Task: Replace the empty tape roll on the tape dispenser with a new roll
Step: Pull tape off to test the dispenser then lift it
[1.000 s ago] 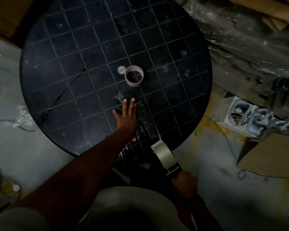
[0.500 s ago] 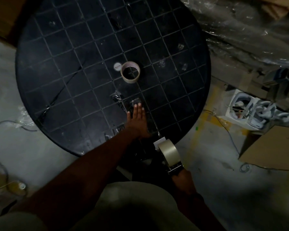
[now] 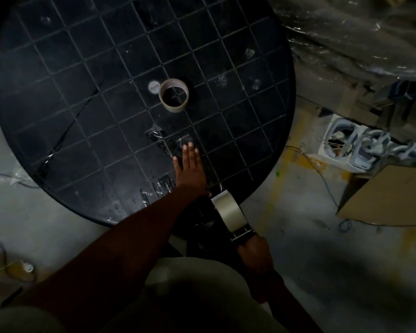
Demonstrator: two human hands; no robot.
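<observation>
A tape dispenser [image 3: 240, 230] with a full beige roll [image 3: 229, 211] on it hangs at the near edge of the round black table [image 3: 58, 104]. My right hand [image 3: 253, 254] grips its handle. My left hand [image 3: 190, 169] lies flat, fingers together, on a strip of clear tape [image 3: 163, 143] stuck to the table top, just left of the dispenser's front. An empty cardboard tape core [image 3: 174, 95] stands on end near the table's middle, with a small white disc [image 3: 153, 86] beside it on the left.
Crinkled bits of clear tape [image 3: 160, 186] cling to the grid-patterned table near my wrist. On the floor to the right are a white fan unit [image 3: 339, 143], cables and a cardboard sheet [image 3: 389, 195]. Plastic-wrapped goods [image 3: 358, 32] fill the upper right.
My left hand slid back along the tape strip toward the table's near edge. The dispenser in my right hand shifted slightly nearer to me and right.
</observation>
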